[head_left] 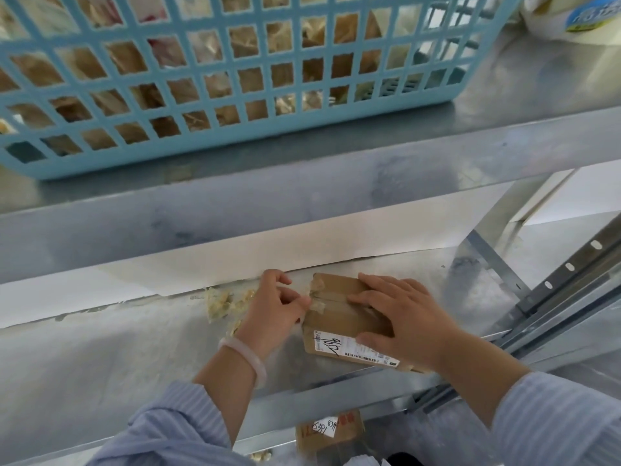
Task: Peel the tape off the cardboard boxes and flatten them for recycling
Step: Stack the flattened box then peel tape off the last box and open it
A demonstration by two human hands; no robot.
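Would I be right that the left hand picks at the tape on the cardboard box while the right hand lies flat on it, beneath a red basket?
Not quite: the head view shows the basket is light blue, not red. The left hand does pick at the tape on the cardboard box while the right hand lies flat on it.

Bright, even daylight — soft shadows, edges bent and slightly blurred.
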